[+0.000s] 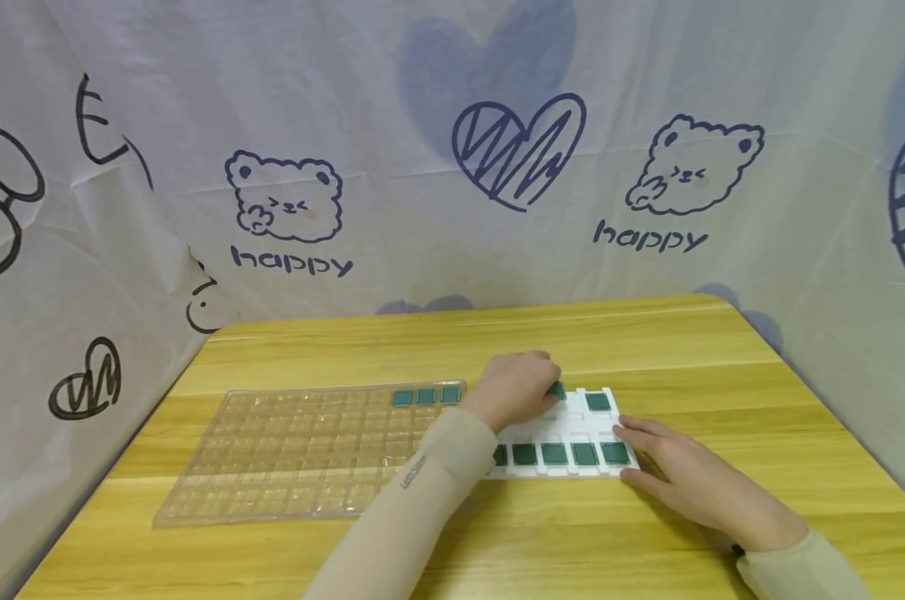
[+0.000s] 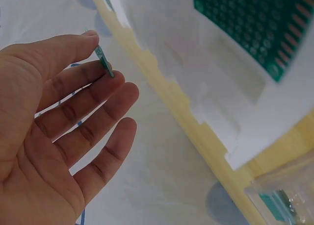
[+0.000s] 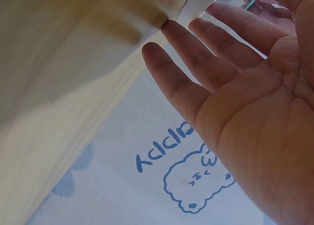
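My left hand (image 1: 516, 385) is over the back row of a white slotted tray (image 1: 572, 427). Thumb and fingertips pinch a small green circuit board (image 2: 104, 61), seen nearly edge-on in the left wrist view. Along the tray's front row lie several green boards (image 1: 553, 454), and another board (image 1: 598, 402) sits in the back right slot. The left forearm hides the tray's left end. At the tray's right edge rests my right hand (image 1: 692, 479), its fingers fairly straight and touching the side; the right wrist view shows its palm (image 3: 260, 117) with nothing held.
Left of the white tray lies a clear plastic tray (image 1: 295, 450) with many small compartments. Three green boards (image 1: 426, 396) sit in its back right compartments. Both trays are on a wooden table (image 1: 647, 350), with a printed white cloth (image 1: 422, 250) behind and at the sides.
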